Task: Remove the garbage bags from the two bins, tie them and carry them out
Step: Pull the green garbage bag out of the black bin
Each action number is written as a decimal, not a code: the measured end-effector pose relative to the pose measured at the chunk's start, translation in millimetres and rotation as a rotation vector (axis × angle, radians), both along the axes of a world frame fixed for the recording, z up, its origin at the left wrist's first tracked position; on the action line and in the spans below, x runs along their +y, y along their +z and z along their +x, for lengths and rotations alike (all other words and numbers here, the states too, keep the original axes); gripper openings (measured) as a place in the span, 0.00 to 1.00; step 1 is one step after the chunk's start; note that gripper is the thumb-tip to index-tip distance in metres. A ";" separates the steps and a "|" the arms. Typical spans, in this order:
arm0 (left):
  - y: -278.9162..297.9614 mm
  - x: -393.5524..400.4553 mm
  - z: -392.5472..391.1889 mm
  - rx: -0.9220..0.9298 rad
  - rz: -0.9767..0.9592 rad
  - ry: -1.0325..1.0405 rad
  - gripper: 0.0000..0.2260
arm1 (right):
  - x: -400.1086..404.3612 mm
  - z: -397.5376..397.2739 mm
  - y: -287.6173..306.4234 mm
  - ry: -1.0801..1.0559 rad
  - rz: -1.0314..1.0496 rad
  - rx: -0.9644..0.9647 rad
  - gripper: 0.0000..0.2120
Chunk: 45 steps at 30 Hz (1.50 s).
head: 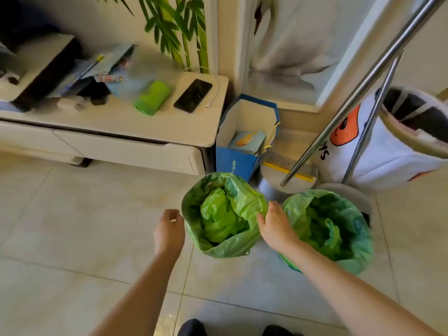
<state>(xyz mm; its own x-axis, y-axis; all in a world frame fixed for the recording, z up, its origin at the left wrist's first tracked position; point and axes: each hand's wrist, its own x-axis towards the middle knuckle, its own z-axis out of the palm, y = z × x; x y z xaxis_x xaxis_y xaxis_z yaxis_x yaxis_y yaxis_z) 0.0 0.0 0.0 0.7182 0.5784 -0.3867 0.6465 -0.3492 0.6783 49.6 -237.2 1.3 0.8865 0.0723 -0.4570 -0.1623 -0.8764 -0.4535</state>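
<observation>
Two bins stand side by side on the tiled floor, each lined with a green garbage bag folded over its rim. The left bag (232, 248) holds crumpled green plastic; the right bag (356, 251) holds dark green rubbish. My left hand (169, 230) hovers just left of the left bin's rim, fingers loosely curled, holding nothing. My right hand (275, 225) rests between the bins, fingers spread, touching the right edge of the left bag.
A low white cabinet (169, 127) behind carries a green roll of bags (151, 97) and a phone (193, 95). A blue paper bag (244, 161), a dustpan (286, 175) with steel poles (363, 78) and a white laundry basket (397, 146) crowd the back right. Open floor lies left.
</observation>
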 end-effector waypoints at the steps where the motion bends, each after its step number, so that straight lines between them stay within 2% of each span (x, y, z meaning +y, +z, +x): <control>1: -11.1 -3.1 4.9 -0.006 -0.041 0.051 0.12 | 3.1 3.0 -10.9 -0.045 0.008 0.009 0.29; 4: -44.8 -6.6 21.0 -0.030 -0.093 0.102 0.13 | 8.2 19.0 -37.7 -0.214 0.070 0.059 0.32; 7: -85.6 -1.0 26.5 -0.063 -0.123 0.114 0.19 | 8.4 26.8 -65.4 -0.327 0.101 0.101 0.34; 10: -114.8 5.8 30.6 -0.088 -0.327 0.224 0.23 | 9.6 36.2 -83.0 -0.375 0.174 0.126 0.35; 13: -132.1 12.2 27.4 0.008 -0.582 0.223 0.28 | 7.7 43.7 -99.6 -0.378 0.190 0.135 0.34; 16: -136.0 19.1 27.1 0.027 -0.652 0.144 0.31 | 2.2 44.2 -107.6 -0.334 0.138 0.108 0.35; 19: -137.5 21.8 24.3 0.044 -0.716 0.148 0.33 | -3.1 37.8 -105.2 -0.349 0.150 0.098 0.30; 21: -134.7 19.8 17.1 0.083 -0.768 0.173 0.30 | -4.9 31.8 -104.6 -0.395 0.236 0.132 0.25; 24: -132.1 18.0 3.0 0.144 -0.792 0.171 0.19 | -10.6 24.9 -115.0 -0.466 0.400 0.188 0.19; 27: -134.2 19.6 -6.8 0.129 -0.826 0.192 0.10 | -16.1 14.7 -110.0 -0.556 0.536 0.255 0.11; 29: -133.0 18.7 -11.1 0.088 -0.861 0.224 0.09 | -16.8 3.0 -98.4 -0.591 0.589 0.271 0.11; 35: -120.6 15.6 -17.7 0.062 -0.732 0.151 0.05 | -17.4 -9.1 -92.4 -0.584 0.616 0.292 0.13; 39: -108.8 18.3 -18.5 0.078 -0.573 0.099 0.02 | -16.9 -7.4 -80.6 -0.554 0.593 0.281 0.13; 42: -97.0 23.1 -12.7 0.040 -0.504 0.119 0.02 | -14.9 -0.8 -68.8 -0.550 0.583 0.249 0.09; 45: -86.4 28.0 -2.3 -0.019 -0.474 0.119 0.07 | -11.8 8.7 -59.5 -0.530 0.569 0.215 0.07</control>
